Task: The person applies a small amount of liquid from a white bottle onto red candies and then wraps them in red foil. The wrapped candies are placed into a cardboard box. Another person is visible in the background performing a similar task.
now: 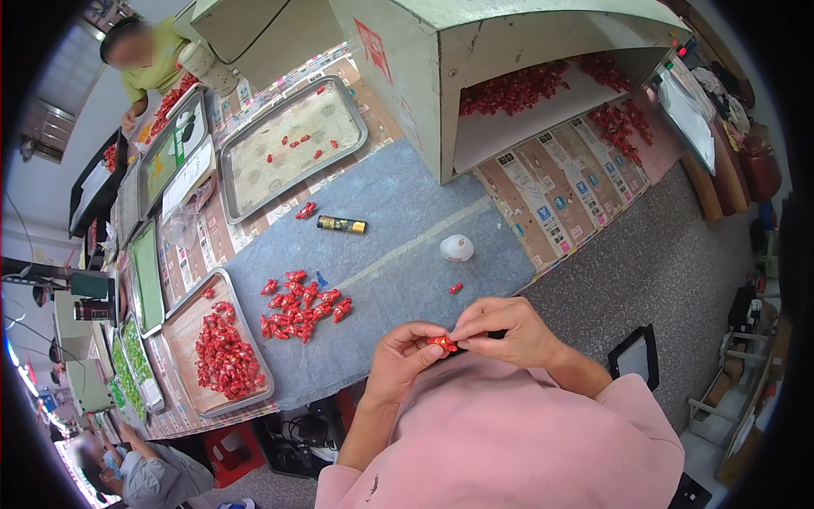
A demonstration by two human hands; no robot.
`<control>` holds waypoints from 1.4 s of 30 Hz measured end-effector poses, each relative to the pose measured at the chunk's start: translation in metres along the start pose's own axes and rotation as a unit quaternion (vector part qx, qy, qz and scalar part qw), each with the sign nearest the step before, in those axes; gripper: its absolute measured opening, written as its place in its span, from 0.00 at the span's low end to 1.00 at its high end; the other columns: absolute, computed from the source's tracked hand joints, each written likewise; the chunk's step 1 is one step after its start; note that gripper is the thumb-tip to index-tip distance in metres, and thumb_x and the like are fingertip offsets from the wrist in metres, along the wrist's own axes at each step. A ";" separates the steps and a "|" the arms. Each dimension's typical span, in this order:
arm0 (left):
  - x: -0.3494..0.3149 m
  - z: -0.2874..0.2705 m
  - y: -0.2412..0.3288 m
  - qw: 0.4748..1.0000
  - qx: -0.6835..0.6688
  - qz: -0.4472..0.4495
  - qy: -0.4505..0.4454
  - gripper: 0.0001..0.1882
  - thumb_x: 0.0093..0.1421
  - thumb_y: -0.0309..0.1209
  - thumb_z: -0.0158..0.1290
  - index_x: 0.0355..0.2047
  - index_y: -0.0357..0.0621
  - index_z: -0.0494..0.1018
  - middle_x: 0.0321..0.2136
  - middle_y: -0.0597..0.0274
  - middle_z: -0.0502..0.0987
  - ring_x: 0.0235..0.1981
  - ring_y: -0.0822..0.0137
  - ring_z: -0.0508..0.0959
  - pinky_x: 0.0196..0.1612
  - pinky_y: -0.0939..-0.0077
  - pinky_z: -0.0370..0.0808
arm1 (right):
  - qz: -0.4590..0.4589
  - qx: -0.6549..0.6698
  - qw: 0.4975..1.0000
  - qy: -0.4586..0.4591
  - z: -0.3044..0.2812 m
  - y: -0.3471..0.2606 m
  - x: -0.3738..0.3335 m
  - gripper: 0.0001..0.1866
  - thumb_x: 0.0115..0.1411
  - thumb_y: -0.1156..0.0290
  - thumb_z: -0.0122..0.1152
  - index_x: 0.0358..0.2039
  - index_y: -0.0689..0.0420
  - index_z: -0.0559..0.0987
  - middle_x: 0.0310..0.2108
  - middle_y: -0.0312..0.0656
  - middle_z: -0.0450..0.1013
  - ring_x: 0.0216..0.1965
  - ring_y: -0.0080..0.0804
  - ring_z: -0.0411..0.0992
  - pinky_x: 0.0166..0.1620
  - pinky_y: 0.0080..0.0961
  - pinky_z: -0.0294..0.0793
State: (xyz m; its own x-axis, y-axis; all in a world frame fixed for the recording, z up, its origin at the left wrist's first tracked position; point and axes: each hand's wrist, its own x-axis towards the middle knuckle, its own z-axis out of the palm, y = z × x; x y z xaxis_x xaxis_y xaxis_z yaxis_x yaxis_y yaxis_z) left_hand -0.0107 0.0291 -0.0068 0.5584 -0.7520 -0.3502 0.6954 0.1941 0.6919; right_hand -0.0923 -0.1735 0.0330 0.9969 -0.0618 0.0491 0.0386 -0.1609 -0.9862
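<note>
Close to my body, just past the table's near edge, my left hand [403, 360] pinches a small glossy red figurine [443, 343] between thumb and fingers. My right hand [506, 329] meets it from the right, thumb and forefinger pressed together at the figurine's edge; what lies between those fingertips is hidden. Beyond the hands, a tiny red piece [456, 288] lies on the blue cloth [407, 288]. A white rounded bottle [456, 248] stands behind it. To the left is a loose cluster of red figurines [301, 310].
A metal tray [267, 373] at left holds heaped red figurines. A black-and-gold cylinder [342, 224] and one figurine [305, 210] lie farther back. Another tray [246, 199] has several red pieces. A pale metal housing [398, 93] shelters more red pieces. Two people sit at left.
</note>
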 end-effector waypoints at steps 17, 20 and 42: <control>-0.001 -0.001 0.009 0.990 0.129 0.053 -0.020 0.11 0.52 0.15 0.60 0.37 0.34 0.80 0.36 0.53 0.79 0.38 0.65 0.80 0.45 0.73 0.78 | 0.003 -0.044 0.999 -0.025 0.003 -0.006 0.001 0.08 0.50 0.81 0.64 0.33 0.59 0.80 0.31 0.40 0.77 0.32 0.32 0.77 0.34 0.25 0.78; -0.001 -0.003 0.010 0.987 0.147 0.063 -0.027 0.11 0.52 0.15 0.61 0.37 0.35 0.80 0.37 0.53 0.79 0.39 0.65 0.80 0.45 0.73 0.78 | -0.006 -0.054 0.998 -0.035 0.003 -0.006 0.003 0.07 0.51 0.81 0.63 0.32 0.59 0.79 0.30 0.39 0.77 0.33 0.33 0.77 0.34 0.25 0.78; -0.004 -0.010 0.011 0.984 0.107 0.133 -0.044 0.13 0.54 0.14 0.58 0.40 0.35 0.77 0.40 0.55 0.76 0.43 0.66 0.77 0.48 0.72 0.75 | -0.079 -0.073 0.993 0.044 0.019 0.002 0.004 0.07 0.48 0.82 0.67 0.28 0.59 0.79 0.30 0.39 0.78 0.30 0.30 0.75 0.34 0.25 0.74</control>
State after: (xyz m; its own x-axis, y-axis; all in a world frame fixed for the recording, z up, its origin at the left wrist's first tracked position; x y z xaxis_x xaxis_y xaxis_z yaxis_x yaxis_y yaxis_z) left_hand -0.0005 0.0405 -0.0040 0.6603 -0.7457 -0.0892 0.4138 0.2620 0.8719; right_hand -0.0871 -0.1557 0.0280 0.9689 -0.1100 0.2216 0.1772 -0.3166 -0.9319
